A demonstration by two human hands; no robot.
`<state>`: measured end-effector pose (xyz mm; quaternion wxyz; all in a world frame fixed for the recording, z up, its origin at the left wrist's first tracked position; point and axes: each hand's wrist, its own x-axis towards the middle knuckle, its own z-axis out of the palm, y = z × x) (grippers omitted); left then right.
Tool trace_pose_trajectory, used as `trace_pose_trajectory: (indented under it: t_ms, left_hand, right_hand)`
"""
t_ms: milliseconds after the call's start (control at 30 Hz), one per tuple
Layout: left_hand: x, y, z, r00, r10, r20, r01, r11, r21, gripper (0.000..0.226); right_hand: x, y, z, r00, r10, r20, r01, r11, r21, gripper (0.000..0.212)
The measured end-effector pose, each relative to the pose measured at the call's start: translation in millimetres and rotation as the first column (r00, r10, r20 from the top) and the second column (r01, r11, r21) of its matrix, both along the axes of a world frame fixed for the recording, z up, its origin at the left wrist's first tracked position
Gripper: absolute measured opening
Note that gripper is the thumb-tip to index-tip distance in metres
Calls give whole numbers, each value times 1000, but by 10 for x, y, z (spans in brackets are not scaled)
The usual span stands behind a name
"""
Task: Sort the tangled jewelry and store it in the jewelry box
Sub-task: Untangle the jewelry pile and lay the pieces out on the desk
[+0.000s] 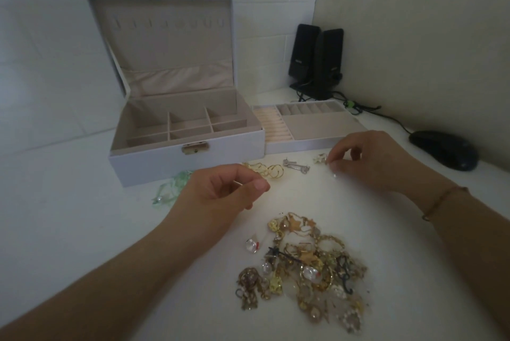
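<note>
Nearest the camera, a tangled heap of gold-toned chains, charms and clear beads (306,269) lies on the white tabletop (82,230). From the left: a pale green ribbon with a pearl bead (169,189) lies beside the open white jewelry box with beige lined compartments (182,131). The left hand (218,197), fingers curled, pinches a thin silvery pin (238,183) between thumb and forefinger. Gold wire hoop earrings (269,171) and two small silver keys (296,166) lie in front of the box. The removable beige tray with ring rolls (309,127) sits against the box's right side. The right hand (372,161), fingers curled, pinches a small pale earring (321,159) at the fingertips. Far right: two black speakers (317,59) and a black computer mouse (444,149).
</note>
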<state>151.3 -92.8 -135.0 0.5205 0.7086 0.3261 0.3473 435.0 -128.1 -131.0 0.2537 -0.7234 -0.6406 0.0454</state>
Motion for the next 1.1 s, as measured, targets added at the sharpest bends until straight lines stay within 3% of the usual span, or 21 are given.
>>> trace_pose_trajectory:
  t_ms: [267,400,533,800,933,1100]
  left_hand:
    - [-9,-12,25,1000,3,5,-3,1000,5,17]
    - [-8,-98,108,991,-77,111,77,997,-1,20]
    - [16,-226,154,952,-172,255,185,982,-27,33]
    - [5,-292,184,875,-237,422,310,944,-113,41]
    - [14,-305,177,849,-226,478,344,923,-174,42]
    - [13,-331,197,828,-169,534,296,942,-160,37]
  right_hand:
    - [-58,-53,146,999,-33,30,33,999,4,29]
    - [-477,-227,403,971,100,-216,-66,985,159,18]
    - [-955,-437,494,832,363,-420,-225,912,343,3]
    - [-1208,-481,369,687,616,-386,-362,751,553,2]
    - [-1216,-492,359,730,600,-329,-342,737,583,2]
    - [-1228,-492,364,844,522,-124,-352,713,606,14]
